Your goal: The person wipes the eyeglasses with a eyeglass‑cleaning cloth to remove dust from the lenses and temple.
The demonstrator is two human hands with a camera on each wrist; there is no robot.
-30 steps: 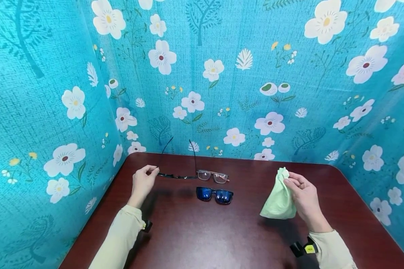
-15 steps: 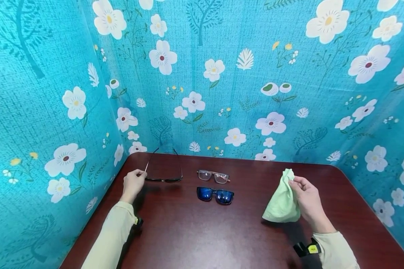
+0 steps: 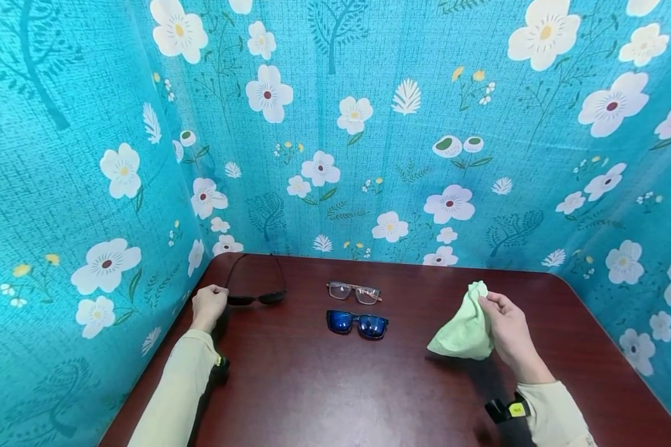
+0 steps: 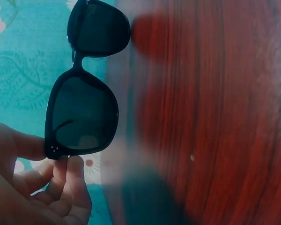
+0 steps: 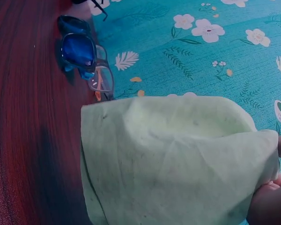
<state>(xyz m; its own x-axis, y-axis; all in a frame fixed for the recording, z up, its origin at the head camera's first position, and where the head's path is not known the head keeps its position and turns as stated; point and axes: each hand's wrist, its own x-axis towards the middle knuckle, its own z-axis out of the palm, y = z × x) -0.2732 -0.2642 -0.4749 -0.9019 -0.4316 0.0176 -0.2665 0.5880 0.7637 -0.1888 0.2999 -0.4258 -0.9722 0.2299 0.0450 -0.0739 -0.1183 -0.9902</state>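
Note:
My left hand (image 3: 209, 307) pinches black sunglasses (image 3: 257, 298) by one hinge corner, near the table's far left. In the left wrist view the dark lenses of these sunglasses (image 4: 84, 112) face the camera, with thumb and fingers at the frame's corner. On the right, my right hand (image 3: 509, 332) pinches the gathered top of a pale green cloth pouch (image 3: 465, 329), which hangs down and swings slightly left. The pouch (image 5: 173, 159) fills much of the right wrist view, and the fingertips show only partly there.
Clear eyeglasses (image 3: 355, 293) with reddish temples lie mid-table, lenses up front. Nearer to me lie blue-lensed sunglasses (image 3: 357, 325). The dark red-brown table (image 3: 335, 385) meets a teal floral curtain (image 3: 391, 155) at its back and sides.
My left hand has moved left and slightly down with the black sunglasses, away from the clear eyeglasses. The pouch's lower end has swung a little left; my right hand has barely shifted.

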